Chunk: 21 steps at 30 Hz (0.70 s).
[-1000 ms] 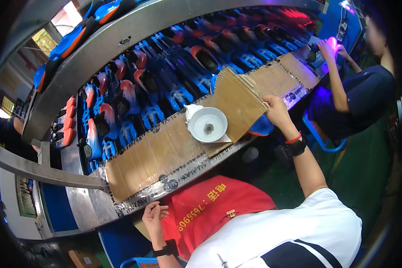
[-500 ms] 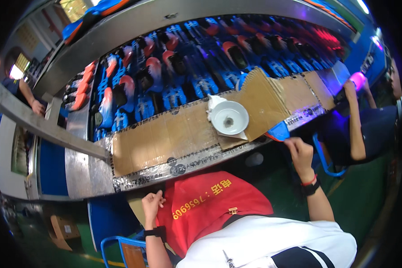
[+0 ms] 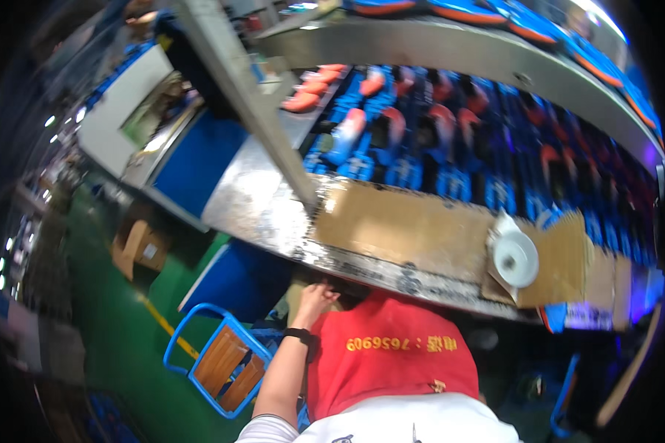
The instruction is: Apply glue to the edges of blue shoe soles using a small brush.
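Note:
My left hand point(image 3: 318, 301) is at the near edge of the metal bench point(image 3: 262, 214), its fingers curled in and slightly blurred. Whatever those fingers might hold cannot be made out. A black band circles that wrist. My right hand is out of view. On the bench's cardboard sheet point(image 3: 399, 227), off to the right, stands a white bowl point(image 3: 526, 247) with a dark patch at its bottom. Crumpled white paper point(image 3: 501, 225) lies against the bowl. Beside it a folded cardboard flap point(image 3: 561, 258) rises, and a blue and orange piece point(image 3: 554, 316) sticks out below the flap.
Behind the cardboard, rows of blue and coral shoes point(image 3: 347, 136) sit on a line. A metal post point(image 3: 247, 96) stands on the bench. A wooden-slatted chair point(image 3: 225, 369) with a blue frame is at left, near an opened carton point(image 3: 144, 247). Another person's arm point(image 3: 632, 369) shows at far right.
My view has swung left, so bench, bowl and shoes sit further right in the picture. My right hand, earlier at the blue and orange piece, has left the view. My left hand stays near the bench edge.

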Each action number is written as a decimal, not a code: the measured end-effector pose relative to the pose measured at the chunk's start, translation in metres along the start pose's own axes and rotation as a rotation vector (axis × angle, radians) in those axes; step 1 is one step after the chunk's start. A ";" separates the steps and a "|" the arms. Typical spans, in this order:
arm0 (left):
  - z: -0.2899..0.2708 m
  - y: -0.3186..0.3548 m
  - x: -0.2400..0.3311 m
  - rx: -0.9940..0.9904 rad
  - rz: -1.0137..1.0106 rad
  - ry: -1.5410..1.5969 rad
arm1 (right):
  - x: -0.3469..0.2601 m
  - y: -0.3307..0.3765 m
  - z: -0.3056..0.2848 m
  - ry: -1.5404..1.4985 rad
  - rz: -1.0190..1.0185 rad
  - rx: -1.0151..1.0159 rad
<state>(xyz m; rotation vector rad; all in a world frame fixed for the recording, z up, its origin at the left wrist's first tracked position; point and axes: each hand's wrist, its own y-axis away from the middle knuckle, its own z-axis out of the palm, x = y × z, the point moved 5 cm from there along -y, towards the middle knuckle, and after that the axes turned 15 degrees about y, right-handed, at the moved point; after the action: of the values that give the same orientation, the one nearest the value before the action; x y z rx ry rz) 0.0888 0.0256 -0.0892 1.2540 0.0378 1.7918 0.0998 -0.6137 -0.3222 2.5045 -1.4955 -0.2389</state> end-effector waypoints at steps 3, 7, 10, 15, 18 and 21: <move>0.001 -0.004 -0.003 -0.010 -0.017 0.138 | 0.003 -0.084 -0.012 -0.002 -0.131 0.060; 0.013 0.004 -0.003 0.002 -0.007 -0.011 | -0.006 -0.148 -0.026 -0.022 -0.251 0.090; 0.015 0.006 0.000 0.014 0.024 -0.011 | -0.015 -0.178 -0.036 -0.037 -0.326 0.097; 0.013 0.001 -0.010 0.008 0.032 0.012 | -0.054 -0.242 -0.073 -0.062 -0.500 0.117; 0.022 -0.002 -0.017 0.007 0.033 -0.016 | -0.083 -0.270 -0.089 -0.069 -0.622 0.108; 0.023 -0.004 -0.017 0.030 0.038 -0.040 | -0.098 -0.282 -0.100 -0.070 -0.706 0.082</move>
<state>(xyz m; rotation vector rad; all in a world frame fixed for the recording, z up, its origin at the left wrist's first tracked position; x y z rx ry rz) 0.1099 0.0057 -0.0919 1.3198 0.0188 1.8038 0.3176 -0.3873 -0.2976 3.0200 -0.5862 -0.3777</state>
